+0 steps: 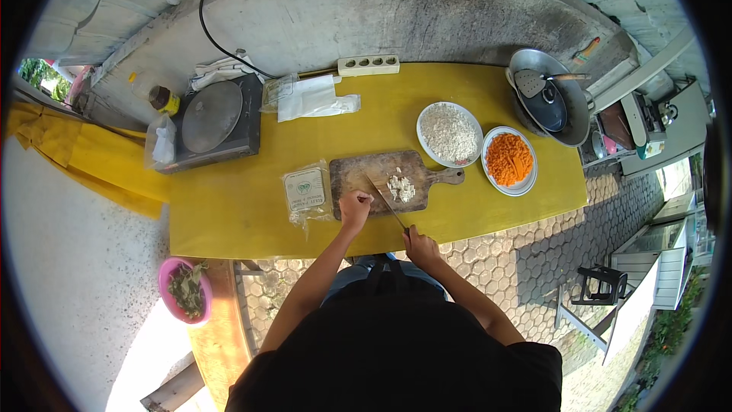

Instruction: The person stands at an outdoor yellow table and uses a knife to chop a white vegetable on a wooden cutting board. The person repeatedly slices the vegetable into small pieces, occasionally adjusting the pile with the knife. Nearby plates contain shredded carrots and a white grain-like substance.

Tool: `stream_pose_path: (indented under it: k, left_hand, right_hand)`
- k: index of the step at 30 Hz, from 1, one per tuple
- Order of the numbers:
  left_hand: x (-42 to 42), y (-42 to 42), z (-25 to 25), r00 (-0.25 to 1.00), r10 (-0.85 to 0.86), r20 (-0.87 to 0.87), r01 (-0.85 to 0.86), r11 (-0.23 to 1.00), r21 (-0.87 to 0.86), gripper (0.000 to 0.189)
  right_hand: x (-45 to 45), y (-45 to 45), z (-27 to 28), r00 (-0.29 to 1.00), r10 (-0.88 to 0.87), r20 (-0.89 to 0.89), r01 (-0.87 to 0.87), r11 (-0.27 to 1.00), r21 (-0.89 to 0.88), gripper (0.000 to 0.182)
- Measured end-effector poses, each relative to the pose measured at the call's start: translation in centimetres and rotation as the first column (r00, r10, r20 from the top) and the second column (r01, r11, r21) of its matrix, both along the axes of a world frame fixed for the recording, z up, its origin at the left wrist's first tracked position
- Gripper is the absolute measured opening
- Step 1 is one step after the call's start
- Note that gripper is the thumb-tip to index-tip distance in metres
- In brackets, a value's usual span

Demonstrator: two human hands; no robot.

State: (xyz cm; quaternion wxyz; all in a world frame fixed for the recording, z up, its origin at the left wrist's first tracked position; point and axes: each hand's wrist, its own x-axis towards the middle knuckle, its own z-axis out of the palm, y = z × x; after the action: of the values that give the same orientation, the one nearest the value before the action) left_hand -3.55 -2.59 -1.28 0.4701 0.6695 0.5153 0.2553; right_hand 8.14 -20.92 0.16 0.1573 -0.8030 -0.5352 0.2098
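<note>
In front of me a wooden cutting board (366,169) with a short handle lies on the yellow-covered table (240,212). My right hand (422,249) is shut around the handle of a kitchen knife (388,199). Its blade slants up and to the left across the board. My left hand (354,210) rests on the board's near left part with its fingers curled; whether something small is between them is hidden. A little heap of chopped whitish pieces (401,189) lies to the right of the blade. Left of the board is a clear plastic package (306,189) bearing a printed label.
Beyond the board stand a bowl of chopped whitish food (450,133) and a plate of diced orange food (508,160). A large metal wok (577,120) holds a skimmer (530,83). At left is a stove (250,120); a power strip (369,65) lies against the wall.
</note>
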Motion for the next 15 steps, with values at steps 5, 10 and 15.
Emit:
stream_pose_path:
  k: [5, 10, 15]
  left_hand:
    - [0.0, 0.2, -1.1, 1.0, -0.002, -0.004, 0.002, 0.998, -0.058, 0.01]
    - [0.0, 0.3, -1.4, 1.0, 0.003, -0.031, -0.005, 0.999, -0.044, 0.008]
    - [0.0, 0.3, -1.9, 0.999, 0.016, -0.029, -0.017, 0.999, -0.038, 0.009]
  right_hand:
    - [0.2, 0.0, 0.2, 0.999, -0.031, 0.043, 0.032, 0.999, -0.017, 0.027]
    - [0.0, 0.3, 2.3, 0.998, 0.061, 0.002, -0.061, 0.997, -0.039, 0.028]
    - [0.1, 0.7, 3.1, 0.996, 0.094, 0.002, -0.094, 0.992, -0.089, 0.028]
